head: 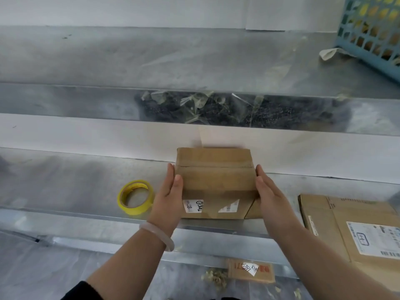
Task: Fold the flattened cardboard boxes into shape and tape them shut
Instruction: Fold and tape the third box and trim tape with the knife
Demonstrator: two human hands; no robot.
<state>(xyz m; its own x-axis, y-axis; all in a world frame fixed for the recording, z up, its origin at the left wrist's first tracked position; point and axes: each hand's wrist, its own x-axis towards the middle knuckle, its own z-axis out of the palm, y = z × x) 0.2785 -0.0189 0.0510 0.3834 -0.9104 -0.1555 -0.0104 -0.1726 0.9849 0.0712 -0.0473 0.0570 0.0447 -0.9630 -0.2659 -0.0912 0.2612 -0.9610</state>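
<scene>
A small folded brown cardboard box [216, 182] stands on the metal table [75, 182], its top flaps closed with a seam across. White labels are stuck on its near face. My left hand [167, 198] presses flat against the box's left side, thumb on top. Against the right side lies my right hand [270, 195], fingers straight. A roll of yellow tape [135, 197] lies on the table just left of my left hand. A flattened cardboard box [350, 226] with a shipping label rests at the right.
A blue plastic basket [372, 33] stands at the far right on the upper shelf. Crumpled clear tape scraps [205, 105] hang along the shelf's front. Another piece of flat cardboard [251, 270] lies on the floor below the table edge.
</scene>
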